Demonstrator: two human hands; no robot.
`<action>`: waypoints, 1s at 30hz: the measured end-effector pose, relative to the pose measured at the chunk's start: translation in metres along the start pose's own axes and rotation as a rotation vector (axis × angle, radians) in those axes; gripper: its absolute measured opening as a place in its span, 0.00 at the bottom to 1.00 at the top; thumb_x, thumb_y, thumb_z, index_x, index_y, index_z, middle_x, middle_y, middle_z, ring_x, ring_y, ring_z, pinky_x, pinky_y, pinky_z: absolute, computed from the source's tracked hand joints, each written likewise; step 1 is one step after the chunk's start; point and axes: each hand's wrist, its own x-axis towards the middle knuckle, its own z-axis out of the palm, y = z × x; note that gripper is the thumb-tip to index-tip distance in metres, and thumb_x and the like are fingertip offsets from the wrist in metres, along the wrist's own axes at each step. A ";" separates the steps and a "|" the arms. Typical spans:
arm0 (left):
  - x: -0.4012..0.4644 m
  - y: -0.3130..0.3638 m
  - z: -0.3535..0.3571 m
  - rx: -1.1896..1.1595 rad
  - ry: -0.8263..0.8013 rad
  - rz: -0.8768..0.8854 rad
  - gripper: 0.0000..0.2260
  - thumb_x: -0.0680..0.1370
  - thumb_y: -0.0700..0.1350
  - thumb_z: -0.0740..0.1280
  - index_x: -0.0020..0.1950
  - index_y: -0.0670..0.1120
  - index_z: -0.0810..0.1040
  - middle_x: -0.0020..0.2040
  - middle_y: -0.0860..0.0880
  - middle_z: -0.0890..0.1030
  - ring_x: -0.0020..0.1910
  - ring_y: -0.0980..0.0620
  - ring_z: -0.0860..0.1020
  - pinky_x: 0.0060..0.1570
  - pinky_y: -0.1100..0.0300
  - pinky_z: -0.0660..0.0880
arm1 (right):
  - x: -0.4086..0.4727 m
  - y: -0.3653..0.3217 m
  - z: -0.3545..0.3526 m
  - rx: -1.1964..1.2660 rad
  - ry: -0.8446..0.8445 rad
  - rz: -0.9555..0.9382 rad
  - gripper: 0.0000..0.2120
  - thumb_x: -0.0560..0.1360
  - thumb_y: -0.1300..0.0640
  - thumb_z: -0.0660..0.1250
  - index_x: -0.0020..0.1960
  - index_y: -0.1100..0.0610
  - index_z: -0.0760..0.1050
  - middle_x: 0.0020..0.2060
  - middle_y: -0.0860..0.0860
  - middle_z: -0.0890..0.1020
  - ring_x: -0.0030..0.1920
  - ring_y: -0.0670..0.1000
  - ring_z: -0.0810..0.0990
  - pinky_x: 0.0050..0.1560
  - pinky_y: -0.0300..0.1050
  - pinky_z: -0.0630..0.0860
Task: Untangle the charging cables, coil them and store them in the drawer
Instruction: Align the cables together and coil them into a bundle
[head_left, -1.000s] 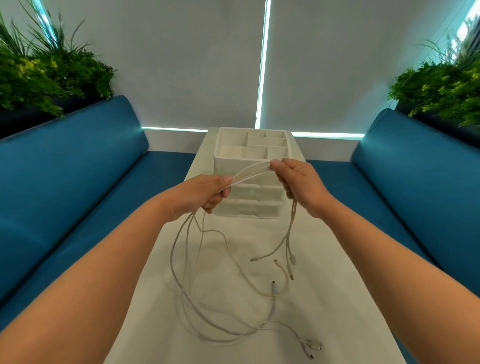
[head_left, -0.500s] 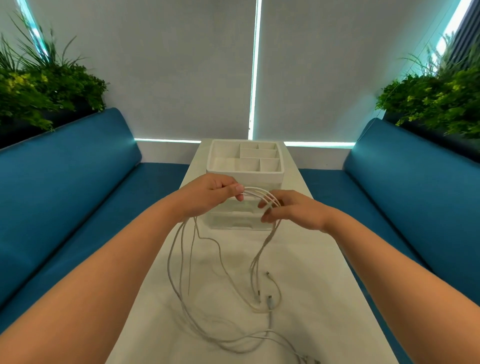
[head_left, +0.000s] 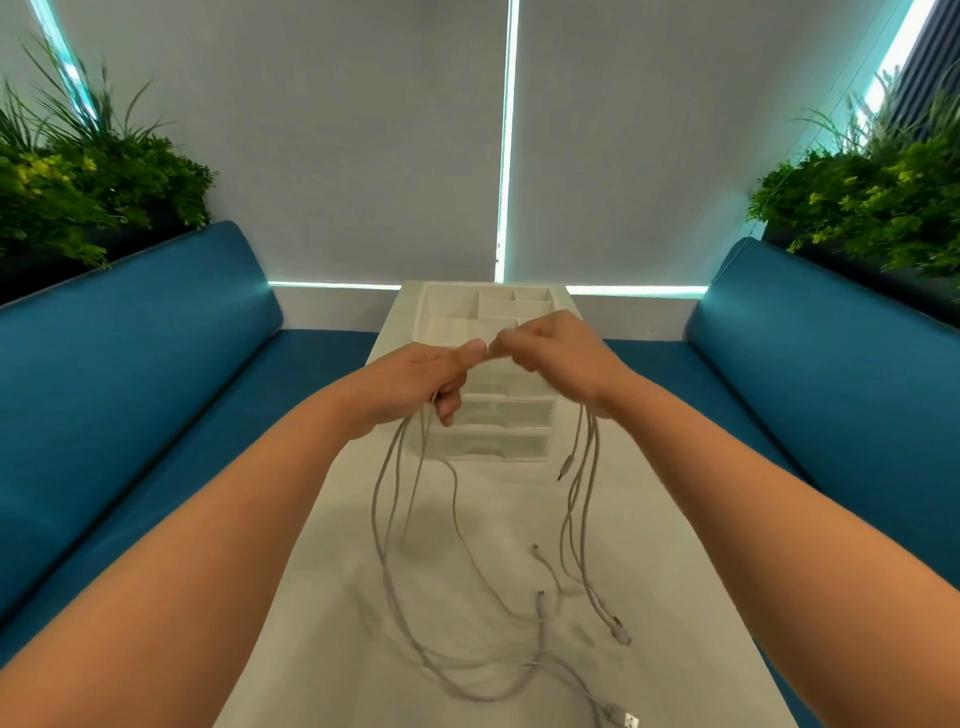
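Several white charging cables (head_left: 395, 499) hang in long loops from both my hands and trail onto the white table (head_left: 675, 571). My left hand (head_left: 421, 384) grips one side of the bundle, fingers curled round it. My right hand (head_left: 556, 358) grips the other side, and strands with plugs (head_left: 566, 465) drop from under its wrist. The two hands meet fingertip to fingertip in front of a white drawer unit (head_left: 493, 441), whose drawers look closed. Loose cable ends with connectors (head_left: 621, 631) lie on the table near me.
The drawer unit's open top tray (head_left: 452, 306) has several compartments. Blue sofas (head_left: 130, 364) run along both sides of the narrow table, the right-hand sofa (head_left: 831, 364) included. Green plants (head_left: 78, 182) stand behind each sofa. Grey blinds cover the window ahead.
My hands have come together and risen slightly, closing the gap in the bundle between them. The hanging loops now fall in two separate groups, one under each hand.
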 end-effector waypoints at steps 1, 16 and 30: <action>-0.002 -0.003 -0.001 -0.037 -0.001 0.007 0.23 0.79 0.65 0.56 0.37 0.46 0.67 0.28 0.51 0.70 0.30 0.54 0.73 0.50 0.62 0.73 | 0.000 0.002 -0.004 0.084 0.038 0.025 0.23 0.73 0.45 0.68 0.33 0.65 0.71 0.25 0.49 0.66 0.29 0.49 0.62 0.31 0.43 0.61; 0.005 0.004 0.007 -0.074 0.104 0.191 0.14 0.81 0.54 0.61 0.44 0.47 0.79 0.29 0.52 0.67 0.27 0.57 0.62 0.28 0.67 0.63 | -0.015 0.005 -0.015 -0.109 -0.029 0.015 0.20 0.82 0.51 0.53 0.48 0.58 0.82 0.37 0.50 0.82 0.37 0.49 0.78 0.41 0.43 0.72; 0.007 -0.008 0.009 -0.379 0.029 0.107 0.18 0.79 0.60 0.59 0.41 0.46 0.70 0.30 0.52 0.65 0.31 0.55 0.67 0.55 0.54 0.78 | 0.008 -0.028 -0.016 0.251 0.198 0.252 0.21 0.77 0.40 0.63 0.33 0.54 0.70 0.26 0.44 0.69 0.26 0.47 0.63 0.29 0.40 0.62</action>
